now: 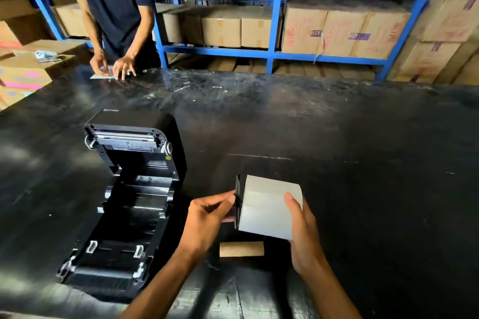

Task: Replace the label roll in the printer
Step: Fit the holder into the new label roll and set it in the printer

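A black label printer lies on the table at the left with its lid swung wide open; its roll bay holds no roll. To its right, above the table, a white label roll is held in my right hand, thumb over the top. My left hand pinches a black plastic roll holder pressed against the roll's left end. A bare brown cardboard core lies on the table just beneath the roll.
The black, scuffed table stretches far and right. Another person stands at the far left edge, hands on a small paper. Blue shelving with cardboard boxes lines the back; more boxes are stacked at the left.
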A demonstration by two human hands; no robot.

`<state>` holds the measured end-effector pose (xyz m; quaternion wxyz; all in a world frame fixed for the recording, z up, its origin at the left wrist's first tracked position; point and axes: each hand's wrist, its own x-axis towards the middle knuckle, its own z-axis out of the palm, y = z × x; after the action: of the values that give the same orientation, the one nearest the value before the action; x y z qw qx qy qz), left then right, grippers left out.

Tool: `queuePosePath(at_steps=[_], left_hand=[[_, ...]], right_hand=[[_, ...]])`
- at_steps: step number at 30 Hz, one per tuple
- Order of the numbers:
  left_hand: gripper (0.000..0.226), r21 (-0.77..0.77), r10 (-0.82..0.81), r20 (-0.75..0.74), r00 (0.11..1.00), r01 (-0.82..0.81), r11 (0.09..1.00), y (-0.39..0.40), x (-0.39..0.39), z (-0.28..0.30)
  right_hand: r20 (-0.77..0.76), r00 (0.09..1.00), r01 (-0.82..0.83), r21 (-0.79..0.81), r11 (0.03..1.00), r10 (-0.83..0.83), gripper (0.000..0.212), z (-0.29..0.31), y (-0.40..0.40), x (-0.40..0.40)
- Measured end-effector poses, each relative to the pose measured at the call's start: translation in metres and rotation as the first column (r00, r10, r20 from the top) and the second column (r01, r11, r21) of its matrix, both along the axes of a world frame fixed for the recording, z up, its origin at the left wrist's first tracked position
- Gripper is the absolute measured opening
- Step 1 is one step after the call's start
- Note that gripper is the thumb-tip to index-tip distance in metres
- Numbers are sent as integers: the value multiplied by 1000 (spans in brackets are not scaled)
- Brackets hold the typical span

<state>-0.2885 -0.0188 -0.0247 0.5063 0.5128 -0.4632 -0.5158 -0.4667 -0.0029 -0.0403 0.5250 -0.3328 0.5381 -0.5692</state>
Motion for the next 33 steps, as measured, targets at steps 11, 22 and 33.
queuePosePath(at_steps=[11,22,33], left_hand=[[24,32,152,-56,987,-150,988,25,21,5],[30,104,221,-175,959,-206,973,41,88,22],[29,141,214,-121,969,-197,970,32,190,36]], right_hand=[[-34,995,-96,-28,995,95,43,-1,7,23],[-19,989,-150,-97,984,149,49,11,1,111],[-53,987,-159,-120,980,153,54,18,-10,232]])
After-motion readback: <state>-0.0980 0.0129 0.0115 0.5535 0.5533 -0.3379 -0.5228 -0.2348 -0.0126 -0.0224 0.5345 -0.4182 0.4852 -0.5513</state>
